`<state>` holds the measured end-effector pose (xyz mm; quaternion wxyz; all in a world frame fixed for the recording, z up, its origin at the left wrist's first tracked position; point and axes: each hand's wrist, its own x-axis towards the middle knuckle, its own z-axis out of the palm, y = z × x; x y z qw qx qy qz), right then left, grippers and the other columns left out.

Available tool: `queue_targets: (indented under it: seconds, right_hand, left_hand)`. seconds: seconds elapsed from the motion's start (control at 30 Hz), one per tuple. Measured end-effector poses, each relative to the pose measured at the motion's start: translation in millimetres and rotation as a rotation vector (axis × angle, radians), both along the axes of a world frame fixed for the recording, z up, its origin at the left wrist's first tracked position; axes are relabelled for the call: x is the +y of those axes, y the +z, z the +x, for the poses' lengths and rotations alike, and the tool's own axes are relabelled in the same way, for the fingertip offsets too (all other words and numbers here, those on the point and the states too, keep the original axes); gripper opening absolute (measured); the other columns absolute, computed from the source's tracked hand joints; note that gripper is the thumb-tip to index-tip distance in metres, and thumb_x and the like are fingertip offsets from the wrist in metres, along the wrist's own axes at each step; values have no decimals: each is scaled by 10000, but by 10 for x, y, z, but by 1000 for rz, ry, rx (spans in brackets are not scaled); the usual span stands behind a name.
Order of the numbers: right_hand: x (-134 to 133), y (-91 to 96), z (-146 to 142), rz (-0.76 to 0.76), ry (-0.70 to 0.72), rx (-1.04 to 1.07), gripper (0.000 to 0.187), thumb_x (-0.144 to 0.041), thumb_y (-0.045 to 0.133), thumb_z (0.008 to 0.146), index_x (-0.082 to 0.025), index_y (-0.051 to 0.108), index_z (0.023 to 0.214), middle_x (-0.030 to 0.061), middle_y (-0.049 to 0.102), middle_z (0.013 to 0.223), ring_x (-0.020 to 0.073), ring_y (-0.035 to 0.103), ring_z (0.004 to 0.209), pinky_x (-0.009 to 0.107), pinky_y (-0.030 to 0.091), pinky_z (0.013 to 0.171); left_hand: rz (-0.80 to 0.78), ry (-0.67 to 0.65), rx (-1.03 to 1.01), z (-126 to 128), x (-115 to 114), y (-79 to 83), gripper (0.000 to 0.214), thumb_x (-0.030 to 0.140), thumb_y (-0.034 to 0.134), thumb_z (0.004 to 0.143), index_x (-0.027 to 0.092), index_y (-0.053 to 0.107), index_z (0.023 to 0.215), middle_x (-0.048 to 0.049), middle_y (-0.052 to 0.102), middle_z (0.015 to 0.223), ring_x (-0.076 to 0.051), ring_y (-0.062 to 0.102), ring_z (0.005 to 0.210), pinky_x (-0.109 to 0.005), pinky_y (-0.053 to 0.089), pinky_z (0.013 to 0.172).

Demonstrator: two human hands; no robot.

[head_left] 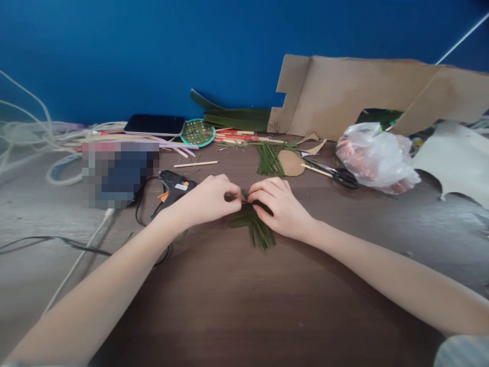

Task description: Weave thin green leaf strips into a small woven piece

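Note:
A small bundle of thin green leaf strips (254,229) lies on the brown table (237,306) in the middle of the view. My left hand (208,200) is closed in a pinch on the bundle's upper end. My right hand (282,206) meets it from the other side, fingers curled and pressed on the same end. The strips fan out toward me below both hands. Just left of my left hand lies a black glue gun (173,186) with an orange trigger.
More green strips (269,159), a brown paper cutout (291,163), black scissors (340,176) and a plastic bag (376,155) lie behind. Cardboard sheets (355,94) lean on the blue wall. A phone (155,125), round green disc (197,132), sticks and cables sit at left.

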<state>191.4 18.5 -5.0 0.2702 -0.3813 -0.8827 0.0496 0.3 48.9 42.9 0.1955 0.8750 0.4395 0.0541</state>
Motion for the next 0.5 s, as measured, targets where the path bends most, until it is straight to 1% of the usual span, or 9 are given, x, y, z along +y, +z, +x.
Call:
queue_targets:
  seconds: [0.1,0.17,0.33,0.5]
  right_hand:
    - [-8,-2,-1,49,9,-8,122,-126,476,847,-173,582,886,57,627,970,203,471,941,333,320,773]
    - [-7,-4,-2,53,11,-4,134,-116,469,847,-170,586,883,56,630,957,199,474,929,328,320,760]
    - [-2,-3,1,-5,-5,11,151,-105,464,837,-173,585,897,56,632,944,200,487,928,327,326,765]
    - [-2,6,8,-45,5,6,164,-125,438,855,-186,583,899,58,634,950,205,494,927,335,330,768]
  left_hand:
    - [3,1,11,6,-1,3,234,284,454,745,219,678,746,-14,566,750,-153,545,726,-267,373,707]
    - [8,1,17,4,-3,3,235,289,452,746,217,676,736,-14,565,749,-151,543,716,-268,373,700]
    - [19,-11,19,-7,-7,2,241,290,446,754,219,676,745,-12,563,744,-150,543,717,-268,375,700]
    - [23,-21,21,-6,-6,14,231,282,454,754,213,672,715,-11,569,735,-154,546,721,-269,380,704]
